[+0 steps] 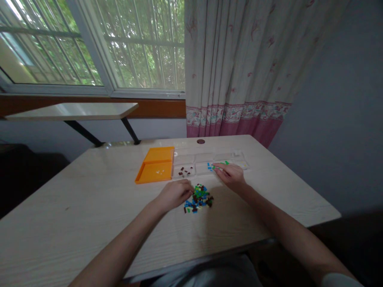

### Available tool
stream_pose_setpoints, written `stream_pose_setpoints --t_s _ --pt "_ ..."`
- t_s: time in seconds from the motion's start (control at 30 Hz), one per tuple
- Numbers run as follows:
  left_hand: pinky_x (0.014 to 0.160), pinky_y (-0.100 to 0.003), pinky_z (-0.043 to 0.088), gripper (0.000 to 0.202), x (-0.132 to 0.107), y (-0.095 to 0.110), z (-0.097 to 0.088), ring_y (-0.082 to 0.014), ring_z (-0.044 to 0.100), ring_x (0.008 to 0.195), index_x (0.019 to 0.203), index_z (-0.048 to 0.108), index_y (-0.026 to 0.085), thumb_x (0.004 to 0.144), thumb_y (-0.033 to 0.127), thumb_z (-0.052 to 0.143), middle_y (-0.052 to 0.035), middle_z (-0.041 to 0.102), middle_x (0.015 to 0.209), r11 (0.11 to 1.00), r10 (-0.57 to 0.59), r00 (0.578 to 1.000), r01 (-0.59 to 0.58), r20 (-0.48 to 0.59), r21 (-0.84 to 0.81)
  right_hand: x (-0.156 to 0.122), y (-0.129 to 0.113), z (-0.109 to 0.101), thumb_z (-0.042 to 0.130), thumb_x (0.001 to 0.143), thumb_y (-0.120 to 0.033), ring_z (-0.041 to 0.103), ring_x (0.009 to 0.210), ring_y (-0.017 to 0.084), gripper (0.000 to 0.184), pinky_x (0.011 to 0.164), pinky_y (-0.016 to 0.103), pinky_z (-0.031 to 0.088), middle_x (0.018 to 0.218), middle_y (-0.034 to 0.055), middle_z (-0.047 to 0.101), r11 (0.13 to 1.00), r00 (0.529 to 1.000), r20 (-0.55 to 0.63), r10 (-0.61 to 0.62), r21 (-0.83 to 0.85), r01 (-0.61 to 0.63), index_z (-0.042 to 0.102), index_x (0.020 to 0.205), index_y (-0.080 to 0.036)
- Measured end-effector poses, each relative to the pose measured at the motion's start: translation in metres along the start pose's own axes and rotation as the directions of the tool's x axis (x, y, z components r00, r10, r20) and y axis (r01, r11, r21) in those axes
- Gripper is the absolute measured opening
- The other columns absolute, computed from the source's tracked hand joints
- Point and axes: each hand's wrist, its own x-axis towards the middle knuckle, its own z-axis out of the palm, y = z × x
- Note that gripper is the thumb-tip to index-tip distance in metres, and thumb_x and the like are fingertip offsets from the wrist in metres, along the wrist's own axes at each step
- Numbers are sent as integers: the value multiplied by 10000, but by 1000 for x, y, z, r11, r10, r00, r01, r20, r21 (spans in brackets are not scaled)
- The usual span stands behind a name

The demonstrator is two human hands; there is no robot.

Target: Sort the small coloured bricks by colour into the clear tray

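A small heap of mixed building bricks [200, 198], in green, blue, dark brown and pale yellow, lies on the table. My left hand [176, 194] touches the heap's left edge with its fingers closed; what they pinch is hidden. Over the clear divided tray [204, 158], my right hand [230, 174] has thumb and forefinger together, and anything between them is too small to name. Blue bricks [209, 166] lie in the compartment by its fingertips, with green bricks [226, 162] just beyond. Dark brown bricks [185, 171] are spread in the compartment to the left.
An orange two-part tray [150, 166] adjoins the clear tray on the left, with a few white bricks [160, 172] in its near half. A raised shelf [74, 111] on black legs stands at the table's back left. Behind the table hangs a curtain [233, 71].
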Motion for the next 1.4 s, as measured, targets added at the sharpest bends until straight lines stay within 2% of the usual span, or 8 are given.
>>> stream_pose_setpoints --t_s 0.17,0.3,0.43,0.6,0.83,1.03,1.2,1.4 --pt "661 -200 423 196 0 -1 1 -130 586 742 848 649 208 801 183 459 -23 624 823 1000 3 1000 -3 -1 20 0 21 -5 484 841 -312 557 525 91 239 571 192 402 682 19 679 995 984 150 98 -25 -95 671 923 -188" --pt "651 -199 419 188 -1 0 2 -127 583 730 826 642 202 803 189 455 -21 620 820 999 7 1000 -6 -13 41 1 46 -10 461 841 -335 582 589 130 267 565 220 392 748 29 686 953 883 368 292 -191 -236 647 992 -215" --pt "643 -207 415 179 -1 1 0 -133 580 725 810 627 200 803 189 448 -18 620 813 997 10 1000 -9 -9 83 -1 66 -11 460 831 -334 578 609 151 270 560 230 368 705 24 674 905 776 480 409 -325 -276 644 1010 -249" --pt "633 -207 415 167 -1 1 -2 -131 566 707 822 614 190 797 189 448 -23 611 794 999 -15 999 17 -50 48 -2 71 -11 459 825 -331 575 616 155 277 555 231 357 705 20 673 888 723 523 450 -345 -304 638 1028 -271" --pt "634 -198 411 144 1 -2 1 -118 543 713 835 609 185 792 197 471 -19 596 782 987 -58 978 25 -203 -159 0 52 -8 446 831 -326 583 629 148 269 568 224 370 737 21 682 914 753 519 404 -262 -309 652 983 -246" --pt "567 -184 390 131 3 3 2 -99 503 634 819 618 171 796 209 495 -19 579 734 971 -81 939 0 -334 -237 -9 0 15 483 816 -338 582 593 108 234 578 196 387 768 9 692 983 811 566 147 7 -183 663 927 -240" --pt "550 -176 372 105 5 8 3 -89 476 612 766 601 165 792 196 503 -5 563 700 969 -67 929 -26 -363 -245 -15 -29 23 529 786 -392 552 521 94 246 543 189 360 608 -1 654 990 894 447 26 115 -86 671 899 -225" --pt "550 -187 371 130 6 12 4 -92 471 611 795 609 162 807 217 492 -12 559 701 966 -73 930 -24 -360 -257 -12 -32 20 473 826 -388 546 501 92 259 535 186 357 540 -11 630 993 891 455 -3 110 -52 681 854 -237"
